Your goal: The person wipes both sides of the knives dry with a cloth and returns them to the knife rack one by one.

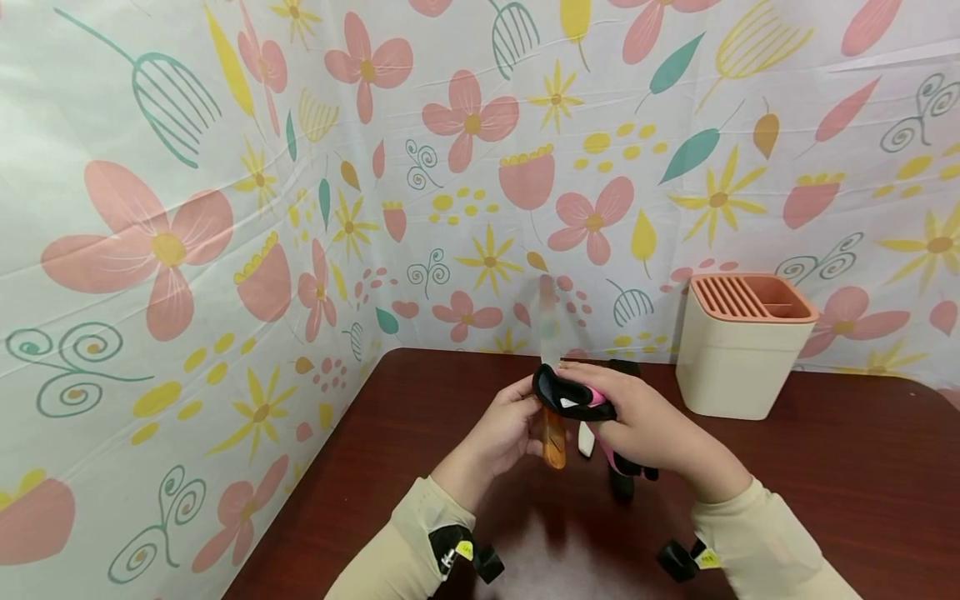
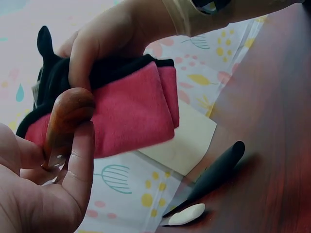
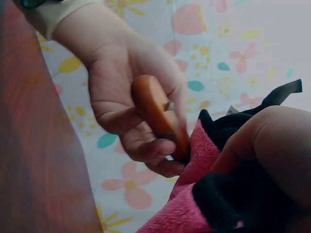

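My left hand point(image 1: 504, 429) grips a knife by its orange-brown wooden handle point(image 1: 554, 442). The blade point(image 1: 550, 333) points up and away toward the wall, blurred in the head view. Folded around the blade near the handle is a pink cloth with black edging point(image 2: 131, 111), held by my right hand point(image 1: 648, 421). In the right wrist view, the thumb and fingers of the left hand point(image 3: 116, 82) close around the handle, and the pink cloth point(image 3: 204, 145) meets its upper end. The cloth hides the lower part of the blade.
A cream knife block with an orange slotted top point(image 1: 738, 367) stands at the back right, near the patterned wall covering. On the dark wooden table point(image 1: 855, 475) lie a black-handled utensil point(image 2: 216, 172) and a white-handled one point(image 2: 187, 214), side by side beneath the hands.
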Motion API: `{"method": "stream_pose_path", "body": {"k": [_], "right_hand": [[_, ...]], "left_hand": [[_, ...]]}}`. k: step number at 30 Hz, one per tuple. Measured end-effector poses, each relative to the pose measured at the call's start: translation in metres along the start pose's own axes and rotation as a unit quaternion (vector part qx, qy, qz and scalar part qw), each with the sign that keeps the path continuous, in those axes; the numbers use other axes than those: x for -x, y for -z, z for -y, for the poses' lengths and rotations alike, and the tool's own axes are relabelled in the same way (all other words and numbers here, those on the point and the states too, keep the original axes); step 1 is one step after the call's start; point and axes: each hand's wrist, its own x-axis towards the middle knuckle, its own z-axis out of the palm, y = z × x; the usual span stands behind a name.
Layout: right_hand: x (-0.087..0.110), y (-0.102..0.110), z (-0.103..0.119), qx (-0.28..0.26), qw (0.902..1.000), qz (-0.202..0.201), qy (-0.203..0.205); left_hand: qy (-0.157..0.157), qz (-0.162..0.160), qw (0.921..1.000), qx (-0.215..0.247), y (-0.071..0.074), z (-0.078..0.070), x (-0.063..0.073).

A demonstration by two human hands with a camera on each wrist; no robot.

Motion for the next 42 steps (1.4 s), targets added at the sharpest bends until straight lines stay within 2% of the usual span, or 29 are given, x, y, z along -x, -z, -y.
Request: {"method": "stream_pose_path", "body": {"k": [10,20,27,34,42], "right_hand": [[-0.001,-0.006,0.000,-0.015,0.9993,0.035,-0.002],[-0.001,-0.004,0.004,-0.017,0.9981,0.058,-0.009],[0.000,-0.003,0.011,-0.027,0.9959,0.086,-0.004],[0.001,-0.001,0.016,-0.025,0.9943,0.102,0.019],[0.003,0.000,0.022,-0.024,0.9907,0.134,0.002]], "left_hand": [[0.001,0.013,0.9998,-0.012,0.001,-0.001,0.000],[0.009,0.004,0.9999,-0.008,0.002,-0.001,0.000],[0.010,-0.024,0.9996,-0.004,0.007,-0.001,-0.002],[0.009,-0.028,0.9996,0.002,0.011,-0.001,-0.004],[0.004,-0.041,0.9991,0.006,0.017,0.001,-0.009]]}}
